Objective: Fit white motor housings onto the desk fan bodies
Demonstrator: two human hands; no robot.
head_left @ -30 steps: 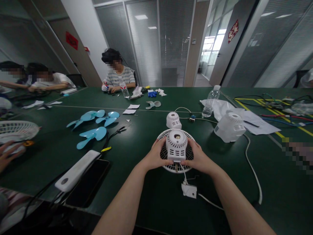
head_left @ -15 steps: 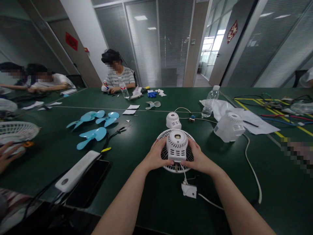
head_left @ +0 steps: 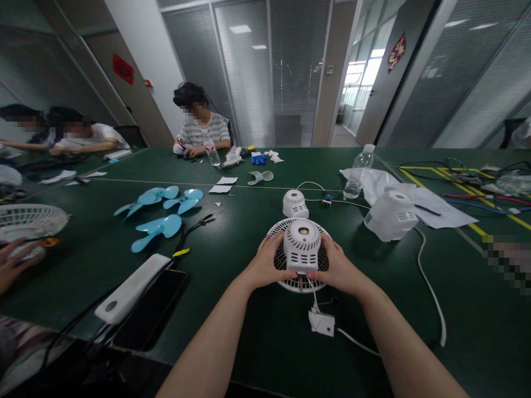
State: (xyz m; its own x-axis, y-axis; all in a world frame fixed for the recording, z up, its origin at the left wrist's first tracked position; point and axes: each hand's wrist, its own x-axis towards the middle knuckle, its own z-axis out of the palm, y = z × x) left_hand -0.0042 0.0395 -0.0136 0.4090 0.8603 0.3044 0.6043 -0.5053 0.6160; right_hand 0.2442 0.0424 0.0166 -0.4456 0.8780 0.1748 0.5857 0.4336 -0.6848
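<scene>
A white fan motor housing (head_left: pixel 301 249) with vent slots sits on a round white fan grille (head_left: pixel 286 284), which lies on the green table. My left hand (head_left: pixel 267 262) grips the housing's left side, its thumb at the lower front edge. On the other side my right hand (head_left: pixel 334 265) holds it the same way, the two thumbs almost meeting. From below the thumbs a thin white wire runs to a small white plate (head_left: pixel 321 323) with a cable. Just behind the grille stands a second white motor housing (head_left: pixel 295 204).
Blue fan blades (head_left: pixel 160 229), a white power bank (head_left: pixel 133 290) and a dark phone (head_left: pixel 151 312) lie to the left. On the right are a plastic-wrapped housing (head_left: pixel 390 218), a bottle (head_left: pixel 359 172) and paper (head_left: pixel 446 209). A co-worker's hand (head_left: pixel 14 262) is at far left.
The motor housing has shifted very slightly to the right between my hands. Both hands keep their hold in nearly the same place.
</scene>
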